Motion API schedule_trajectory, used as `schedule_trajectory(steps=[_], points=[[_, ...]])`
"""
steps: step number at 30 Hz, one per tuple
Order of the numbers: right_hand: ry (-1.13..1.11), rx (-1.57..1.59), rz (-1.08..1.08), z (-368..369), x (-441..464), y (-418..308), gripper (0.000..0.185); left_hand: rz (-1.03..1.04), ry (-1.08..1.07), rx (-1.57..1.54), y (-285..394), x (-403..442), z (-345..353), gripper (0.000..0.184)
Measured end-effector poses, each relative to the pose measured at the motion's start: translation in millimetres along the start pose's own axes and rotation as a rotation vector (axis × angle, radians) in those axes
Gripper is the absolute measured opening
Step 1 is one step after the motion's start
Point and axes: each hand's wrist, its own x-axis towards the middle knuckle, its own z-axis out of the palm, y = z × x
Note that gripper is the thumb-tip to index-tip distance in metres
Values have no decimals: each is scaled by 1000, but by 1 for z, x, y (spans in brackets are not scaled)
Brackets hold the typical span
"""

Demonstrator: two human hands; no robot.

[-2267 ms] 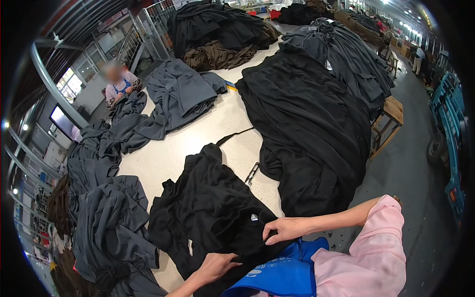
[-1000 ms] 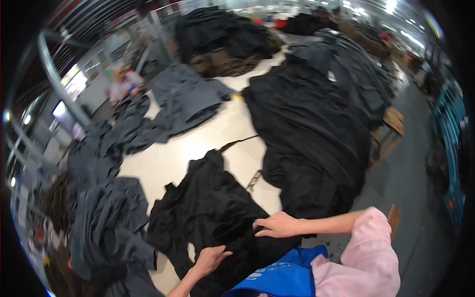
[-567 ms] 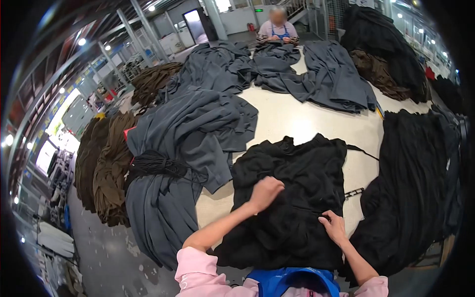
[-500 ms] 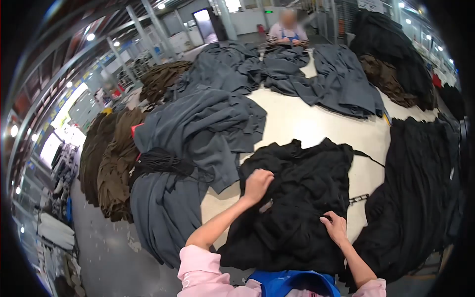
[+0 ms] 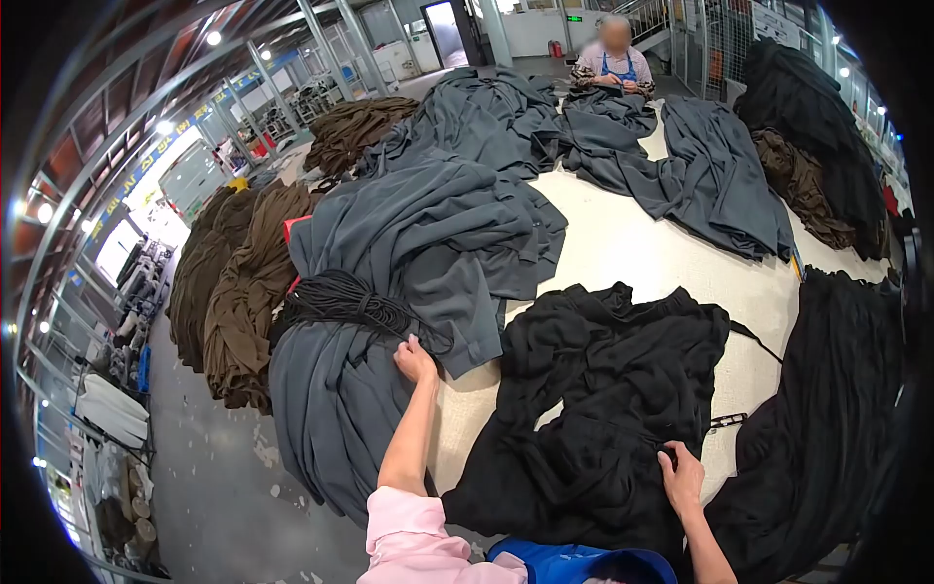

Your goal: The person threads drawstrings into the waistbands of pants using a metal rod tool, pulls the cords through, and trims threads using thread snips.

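Note:
A black garment (image 5: 613, 389) lies spread and rumpled on the pale table in front of me. At its right side is my right hand (image 5: 684, 477), thumb and fingers closed on the dark cloth near an edge. Out to the left, my left hand (image 5: 416, 360) is at the lower right end of a bundle of black cords (image 5: 350, 305), fingers pinched together on a cord there. That bundle rests on a pile of grey garments (image 5: 418, 219), and more grey cloth (image 5: 331, 409) hangs below it over the table edge.
Brown garments (image 5: 243, 302) hang at the left edge of the table (image 5: 623, 238). A heap of black clothes (image 5: 827, 389) drapes along the right. A small black-and-white strip (image 5: 728, 420) lies beside the garment. Across the table a person (image 5: 613, 68) in a blue apron handles grey cloth.
My left hand has moved left from over the black garment to the cord bundle. My right hand stays at the garment's right side. The view has shifted slightly.

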Motion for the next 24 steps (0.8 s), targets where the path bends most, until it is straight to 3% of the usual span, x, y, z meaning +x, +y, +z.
schedule_trajectory(steps=[2,4,5,6,8,9,10,11,12,13,14,15,16,18,20,21,23,24], points=[[43,-106,-112,-6,-1,-1,19,95,-86,-380,6,-13,11,27],[86,-209,-221,-12,0,-4,18,472,-281,-461,54,-69,-14,28],[112,-77,-253,-15,1,-9,18,492,-460,-477,73,-100,-25,28],[137,54,-283,-18,2,-14,17,824,-526,-490,87,-129,-36,24],[72,296,-228,-22,6,-26,16,1004,-906,-691,107,-186,-61,23],[30,432,-161,-24,9,-29,16,1068,-1194,-716,115,-212,-73,18],[-126,555,-100,-29,12,-35,17,1037,-1416,-658,129,-236,-96,16],[-248,682,-34,-33,11,-34,18,1141,-1481,-654,124,-261,-97,17],[-367,582,-92,-22,12,-9,22,1143,-1584,-578,114,-283,-98,19],[-569,743,-75,-26,2,-6,29,1097,-1698,-648,111,-299,-104,20],[-553,407,-201,-31,1,-5,33,1051,-1818,-700,113,-308,-110,22],[-577,416,-161,-43,-5,-9,34,984,-1961,-455,114,-310,-114,20],[-553,455,-129,-46,-10,-4,34,921,-2048,-181,115,-311,-116,19],[-508,507,-89,-49,-24,6,34,977,-2121,-147,117,-318,-120,19],[-348,762,-23,-48,-32,6,32,975,-2126,-95,123,-319,-127,19],[-287,932,36,-59,-36,8,28,956,-2100,-142,129,-320,-131,18],[7,1583,397,-61,-32,33,28,951,-2044,-201,134,-314,-136,18],[174,1623,358,-82,-30,43,25,967,-2014,-216,136,-306,-134,18]])
